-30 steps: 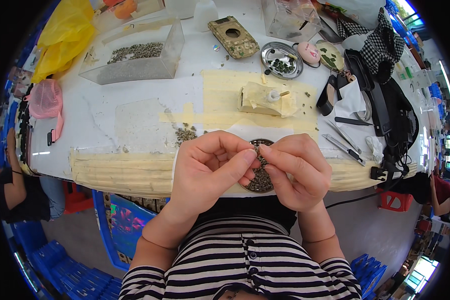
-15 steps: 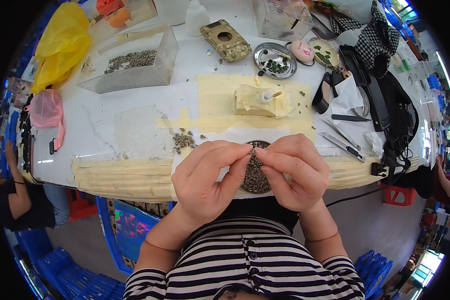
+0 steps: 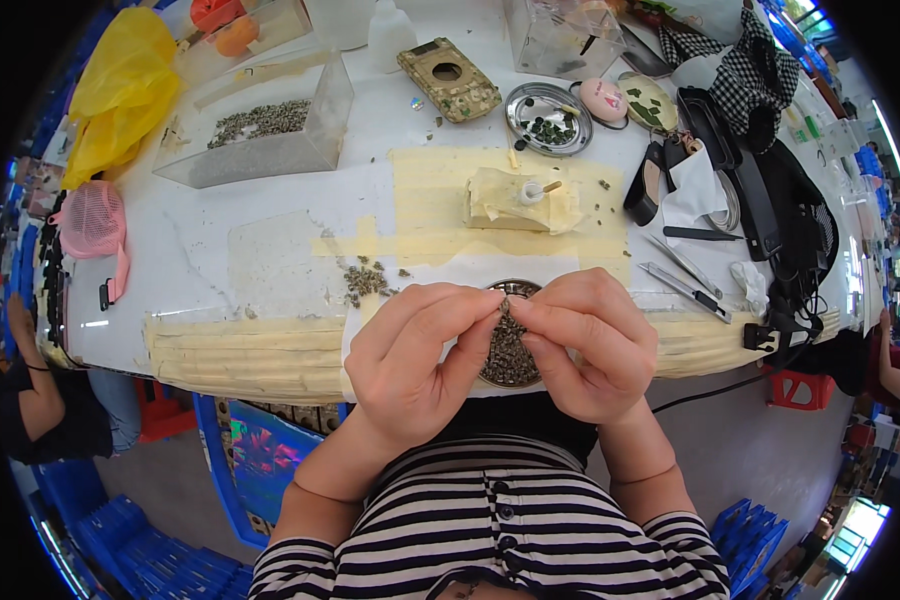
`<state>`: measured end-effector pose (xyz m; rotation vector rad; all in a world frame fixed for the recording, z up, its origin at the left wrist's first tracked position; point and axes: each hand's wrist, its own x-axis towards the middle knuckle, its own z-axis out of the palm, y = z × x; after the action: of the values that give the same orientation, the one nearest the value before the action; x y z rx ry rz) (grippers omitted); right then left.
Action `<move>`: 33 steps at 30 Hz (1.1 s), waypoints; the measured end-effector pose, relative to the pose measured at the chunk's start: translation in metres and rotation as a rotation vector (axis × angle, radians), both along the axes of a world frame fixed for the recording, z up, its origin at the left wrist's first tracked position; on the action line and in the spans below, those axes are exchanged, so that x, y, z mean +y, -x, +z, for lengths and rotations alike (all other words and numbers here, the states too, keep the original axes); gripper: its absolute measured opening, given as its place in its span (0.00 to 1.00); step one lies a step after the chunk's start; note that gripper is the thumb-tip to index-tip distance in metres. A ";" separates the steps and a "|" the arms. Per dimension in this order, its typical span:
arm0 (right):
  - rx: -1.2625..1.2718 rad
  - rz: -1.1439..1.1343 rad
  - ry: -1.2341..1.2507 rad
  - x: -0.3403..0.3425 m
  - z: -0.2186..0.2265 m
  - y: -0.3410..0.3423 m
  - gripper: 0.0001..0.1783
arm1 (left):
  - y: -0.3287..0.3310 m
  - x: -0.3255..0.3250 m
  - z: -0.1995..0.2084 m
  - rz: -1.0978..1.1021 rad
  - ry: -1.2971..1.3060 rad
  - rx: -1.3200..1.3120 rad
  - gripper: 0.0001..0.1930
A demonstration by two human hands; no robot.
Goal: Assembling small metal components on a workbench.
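Across the far side of a white worktable (image 3: 180, 255) sat a clear plastic box (image 3: 232, 168) and, to its right, a camouflage model tank hull (image 3: 460, 92). At the near edge the person's left hand (image 3: 405, 355) and right hand (image 3: 602, 345) met at the fingertips, each thumb and index finger pinching what looked like 1 tiny grey-brown part (image 3: 506, 305). Over the last 1 second the left hand's fingers had gathered into a tighter pinch; over the last 0.5 seconds almost nothing shifted, which suggested fine, steady handling. Below the hands, partly hidden, stood a round dish (image 3: 511, 386) of similar pieces (image 3: 510, 358). Beyond the left hand lay a loose heap (image 3: 367, 281). The held part was above the dish, too small to show its shape.
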<state>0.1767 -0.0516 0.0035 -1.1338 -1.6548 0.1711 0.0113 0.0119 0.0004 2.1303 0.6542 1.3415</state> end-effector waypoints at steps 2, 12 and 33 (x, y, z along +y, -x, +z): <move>0.002 0.003 0.003 0.000 0.000 0.000 0.17 | 0.000 0.000 0.000 -0.002 0.003 -0.001 0.11; 0.007 0.004 0.005 0.000 0.000 0.001 0.17 | 0.001 -0.001 -0.001 -0.014 0.035 -0.014 0.10; 0.166 0.070 0.122 -0.003 0.003 -0.005 0.19 | 0.017 0.001 0.009 -0.521 1.296 -0.287 0.06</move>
<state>0.1819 -0.0549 0.0061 -1.1215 -1.5533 0.4051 -0.0059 0.0128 0.0099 0.9165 0.5428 0.5782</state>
